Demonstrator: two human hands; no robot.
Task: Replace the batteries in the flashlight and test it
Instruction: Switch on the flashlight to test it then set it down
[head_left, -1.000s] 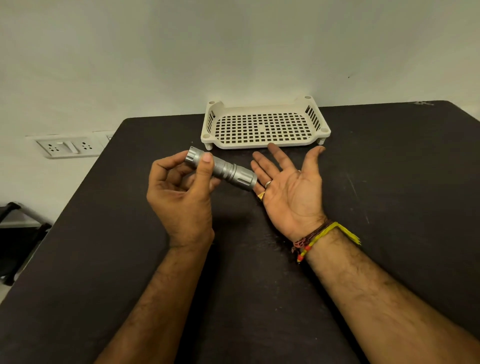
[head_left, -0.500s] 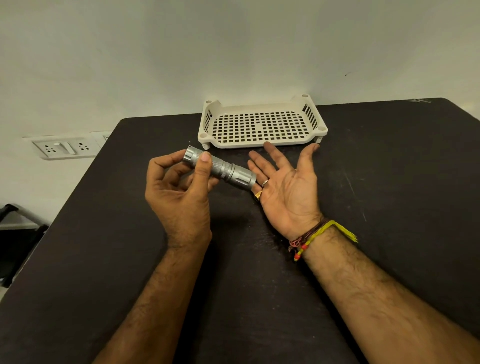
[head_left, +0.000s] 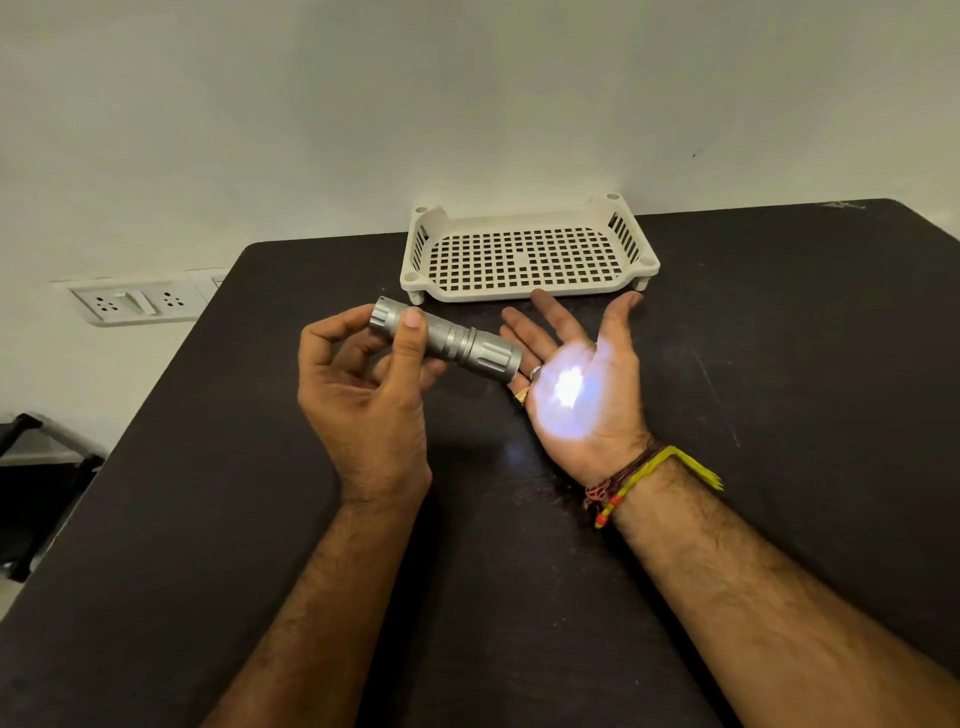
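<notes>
A short silver flashlight (head_left: 457, 344) is held level above the black table (head_left: 779, 389). My left hand (head_left: 363, 395) grips its tail end, thumb lying across the knurled barrel and index finger curled behind the end cap. Its head points right at my right hand (head_left: 582, 384), which is held palm up with fingers straight, close to the lens. A bright white spot of light falls on that palm. No loose batteries are in view.
A white perforated plastic tray (head_left: 524, 293) with nothing in it stands at the table's far edge, just beyond my right fingertips. A wall socket plate (head_left: 135, 304) is on the wall at left. A dark chair part (head_left: 31, 493) shows past the table's left edge.
The flashlight has come on: a bright white spot now lights my right palm, which was unlit in both earlier frames. Both hands have kept their positions.
</notes>
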